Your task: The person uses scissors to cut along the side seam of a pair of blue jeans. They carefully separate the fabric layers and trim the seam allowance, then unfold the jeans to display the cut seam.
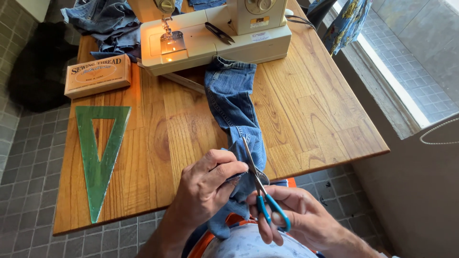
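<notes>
A strip of blue denim (233,102) runs from the sewing machine down over the table's front edge into my lap. My left hand (206,184) pinches the denim near the table edge. My right hand (299,215) holds scissors (260,186) with blue handles, fingers through the loops. The metal blades point up and away, apart, at the denim fold right beside my left thumb.
A cream sewing machine (217,36) stands at the back of the wooden table (311,110), with small black snips (220,32) on its bed. A cardboard thread box (97,75) and a green triangular ruler (100,157) lie left. More denim (103,21) is piled back left.
</notes>
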